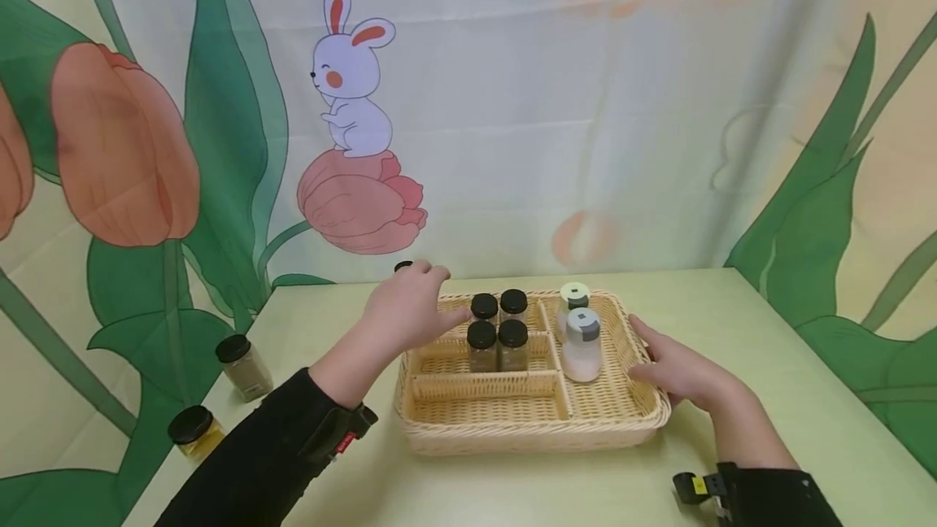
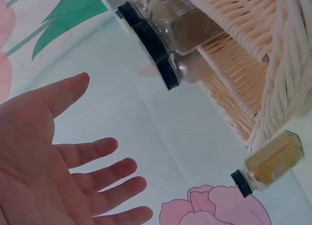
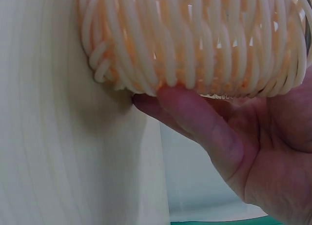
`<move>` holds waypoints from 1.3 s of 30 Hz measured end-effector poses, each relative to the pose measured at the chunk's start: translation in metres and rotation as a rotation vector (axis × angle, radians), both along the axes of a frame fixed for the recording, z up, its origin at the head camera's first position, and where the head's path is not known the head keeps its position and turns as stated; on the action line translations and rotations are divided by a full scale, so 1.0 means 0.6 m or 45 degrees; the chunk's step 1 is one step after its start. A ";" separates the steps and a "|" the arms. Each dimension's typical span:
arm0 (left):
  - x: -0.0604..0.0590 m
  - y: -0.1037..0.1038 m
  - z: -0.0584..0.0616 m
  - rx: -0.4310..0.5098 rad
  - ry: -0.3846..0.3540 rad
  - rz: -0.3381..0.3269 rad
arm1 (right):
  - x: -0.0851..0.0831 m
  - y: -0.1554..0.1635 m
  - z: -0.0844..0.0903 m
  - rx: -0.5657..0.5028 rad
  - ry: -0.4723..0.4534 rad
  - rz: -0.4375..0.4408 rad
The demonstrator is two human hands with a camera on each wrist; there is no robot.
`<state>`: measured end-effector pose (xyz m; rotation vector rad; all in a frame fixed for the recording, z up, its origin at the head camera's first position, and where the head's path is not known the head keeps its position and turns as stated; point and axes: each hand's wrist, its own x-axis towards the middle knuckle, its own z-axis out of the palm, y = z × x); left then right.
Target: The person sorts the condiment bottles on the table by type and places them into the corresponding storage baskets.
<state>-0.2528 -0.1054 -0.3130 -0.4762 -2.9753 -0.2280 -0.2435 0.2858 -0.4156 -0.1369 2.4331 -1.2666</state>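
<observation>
A divided wicker basket (image 1: 527, 433) sits mid-table. Its back left compartment holds several black-lidded spice jars (image 1: 498, 332); the right compartment holds two white-capped shakers (image 1: 581, 344). My left hand (image 1: 448, 296) hovers over the basket's back left corner, just left of the jars. In the left wrist view the left hand (image 2: 83, 156) is spread and holds nothing, with the jars (image 2: 168, 37) and basket (image 2: 273, 64) beyond it. My right hand (image 1: 659, 356) rests against the basket's right rim. The right wrist view shows the right hand's fingers (image 3: 209, 127) pressing the basket's outer wall (image 3: 195, 39).
A black-lidded jar (image 1: 403, 267) stands behind my left hand, seen as a yellowish jar (image 2: 270, 161) outside the basket. Two more jars stand near the table's left edge: a greyish one (image 1: 245, 366) and a yellow one (image 1: 194, 432). A printed cloth backdrop hangs behind the table.
</observation>
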 end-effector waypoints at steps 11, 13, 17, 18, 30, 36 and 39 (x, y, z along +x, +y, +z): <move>0.022 -0.054 0.007 0.119 0.212 0.093 | 0.003 0.002 -0.002 -0.008 -0.004 -0.011; 0.025 -0.068 0.003 0.146 0.259 0.114 | 0.004 0.002 -0.001 -0.011 -0.007 -0.012; 0.030 -0.099 -0.011 0.204 0.347 0.167 | 0.002 0.000 0.000 -0.010 -0.009 -0.012; 0.032 -0.105 -0.014 0.218 0.361 0.185 | 0.001 0.000 0.000 -0.013 -0.006 -0.008; 0.054 -0.151 -0.049 0.337 0.338 0.347 | 0.002 0.000 -0.004 -0.060 -0.028 -0.007; 0.059 -0.154 -0.063 0.404 0.318 0.371 | 0.003 0.000 0.002 -0.043 -0.029 -0.005; 0.056 -0.157 -0.066 0.404 0.329 0.376 | 0.004 0.002 0.002 -0.045 -0.031 -0.004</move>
